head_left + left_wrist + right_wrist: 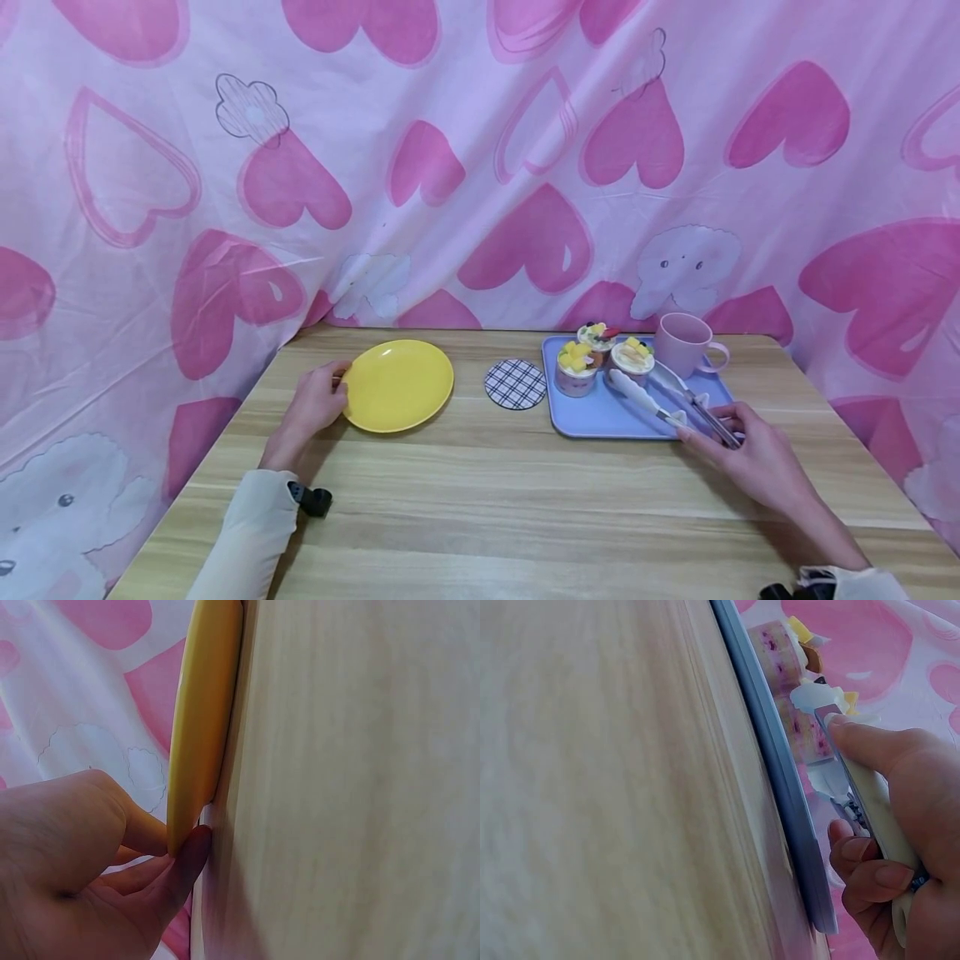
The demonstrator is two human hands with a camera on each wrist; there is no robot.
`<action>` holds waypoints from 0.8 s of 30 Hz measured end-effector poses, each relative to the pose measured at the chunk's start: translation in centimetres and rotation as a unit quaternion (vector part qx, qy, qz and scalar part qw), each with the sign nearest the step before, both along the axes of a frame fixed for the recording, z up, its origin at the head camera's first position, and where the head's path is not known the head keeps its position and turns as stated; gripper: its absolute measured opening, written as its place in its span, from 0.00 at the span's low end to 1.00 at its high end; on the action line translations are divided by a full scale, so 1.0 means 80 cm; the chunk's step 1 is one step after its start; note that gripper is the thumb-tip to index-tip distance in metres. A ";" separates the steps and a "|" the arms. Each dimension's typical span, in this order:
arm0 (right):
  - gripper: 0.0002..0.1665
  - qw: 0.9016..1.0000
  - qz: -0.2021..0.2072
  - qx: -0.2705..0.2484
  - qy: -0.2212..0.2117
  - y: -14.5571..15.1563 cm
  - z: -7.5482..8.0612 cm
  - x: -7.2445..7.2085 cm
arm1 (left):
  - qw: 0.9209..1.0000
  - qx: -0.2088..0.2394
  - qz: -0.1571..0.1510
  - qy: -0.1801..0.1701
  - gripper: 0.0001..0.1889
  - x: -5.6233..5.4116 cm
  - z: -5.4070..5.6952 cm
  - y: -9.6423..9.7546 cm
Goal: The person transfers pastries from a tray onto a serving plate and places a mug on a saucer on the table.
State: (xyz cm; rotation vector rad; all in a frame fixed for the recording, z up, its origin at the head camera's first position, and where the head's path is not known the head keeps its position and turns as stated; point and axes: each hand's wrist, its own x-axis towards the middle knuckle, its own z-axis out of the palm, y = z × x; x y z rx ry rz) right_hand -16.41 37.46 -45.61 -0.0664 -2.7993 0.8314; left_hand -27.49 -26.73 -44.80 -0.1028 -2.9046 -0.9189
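Observation:
At the left edge of a yellow plate [397, 387], my left hand [313, 408] pinches the rim between thumb and fingers. The left wrist view shows the plate's edge [196, 735] close over the tabletop. My right hand [761, 458] grips a pair of tongs [637, 393] by the handles. Their two white tips are spread apart and point at the dessert cups. Three cups with fruit on top, one with mango-like yellow cubes [576, 377], one at the right [632, 371] and one behind [597, 333], stand together on a blue-purple tray [581, 421].
A pink mug [682, 343] stands at the tray's back right, its handle to the right. Between plate and tray lies a round checked coaster [515, 384]. A pink heart-patterned cloth [480, 167] hangs behind the wooden table [510, 517] and along its sides.

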 end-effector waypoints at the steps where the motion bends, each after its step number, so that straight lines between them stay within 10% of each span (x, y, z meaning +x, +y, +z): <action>1: 0.45 1.000 -0.001 0.000 0.001 0.000 0.000 0.000 | 1.000 0.000 0.000 0.001 0.26 0.000 0.000 0.000; 24: 0.47 0.999 -0.010 -0.027 0.017 -0.003 0.016 0.009 | 1.000 -0.005 -0.003 0.003 0.26 0.001 -0.002 -0.002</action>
